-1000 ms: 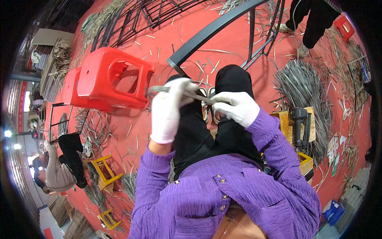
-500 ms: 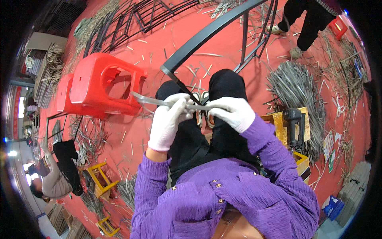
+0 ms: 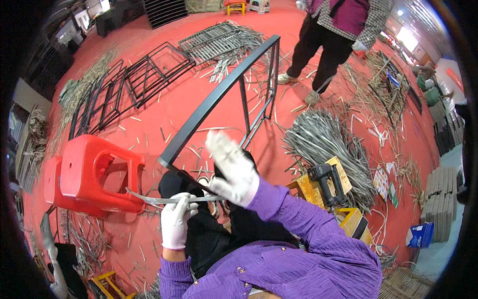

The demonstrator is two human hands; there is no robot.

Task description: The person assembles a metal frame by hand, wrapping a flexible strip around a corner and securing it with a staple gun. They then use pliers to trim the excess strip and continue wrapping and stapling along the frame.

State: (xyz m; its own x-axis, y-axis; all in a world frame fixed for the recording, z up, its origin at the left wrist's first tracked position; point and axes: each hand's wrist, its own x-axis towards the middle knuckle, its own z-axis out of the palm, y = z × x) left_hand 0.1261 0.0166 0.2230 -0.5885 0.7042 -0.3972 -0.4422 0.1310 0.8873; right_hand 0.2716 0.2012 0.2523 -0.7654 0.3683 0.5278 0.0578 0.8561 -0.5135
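Observation:
My left hand (image 3: 174, 222), in a white knitted glove, pinches several flat grey strips (image 3: 154, 201) held together above my knees. Their loose ends curve off to the left toward a red stool. My right hand (image 3: 231, 167), gloved as well, is raised with its fingers stretched out and slightly blurred. Its thumb side is close to the strips' right end; whether it touches them I cannot tell. Just beyond my hands stands a dark metal frame (image 3: 219, 92), its near corner beside my knees.
Red plastic stools (image 3: 82, 167) lie tipped at the left. To the right, a nail gun (image 3: 326, 182) rests on a yellow wooden stool, near a large bundle of grey strips (image 3: 323, 137). Another person (image 3: 323, 45) stands beyond the frame. More black frames (image 3: 159, 70) lie on the red floor.
My right hand has let go of the strips, opened and lifted away toward the metal frame. The left hand keeps its hold. The view has shifted, showing more of the far floor.

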